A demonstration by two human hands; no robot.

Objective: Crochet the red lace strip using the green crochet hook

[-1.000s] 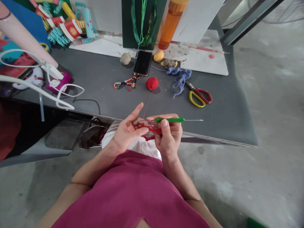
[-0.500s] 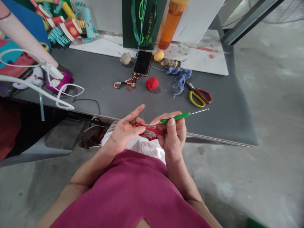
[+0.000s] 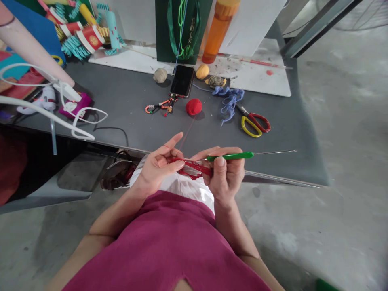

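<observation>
My left hand pinches the left end of a red crochet piece between thumb and fingers, its index finger stretched out. My right hand is closed round the green handle of a crochet hook. One metal end of the hook points right over the table, and the other reaches left to the red work. The right fingers also touch the right end of the piece. A thin red strand runs from my left hand up to a ball of red yarn on the table.
Scissors, blue yarn, a phone with a beaded strap and small yarn balls lie beyond my hands. An orange bottle and a green bag stand behind. Another person's arm and white cables are at left.
My right hand has moved slightly right with the crochet hook, which now lies more level and farther right. The red piece is stretched a little wider. My left hand has barely moved.
</observation>
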